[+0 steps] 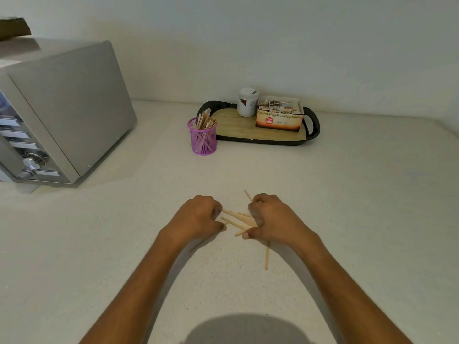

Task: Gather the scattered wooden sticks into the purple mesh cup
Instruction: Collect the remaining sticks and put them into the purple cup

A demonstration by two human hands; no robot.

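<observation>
Sticks (238, 219) loose on counter between hands, long axes mostly slanting left-right; one stray (267, 258) lies lengthwise just below right hand (270, 219). Right hand curled around bunch ends, gripping several. Left hand (198, 217) curled at opposite ends; hold unclear. Purple mesh cup (202, 137), part filled, well beyond hands, nearer left hand. Tea box (279, 121) beside cup reads "Ginger Tea".

Head camera looks forward and down, close over the counter (347, 194).
</observation>
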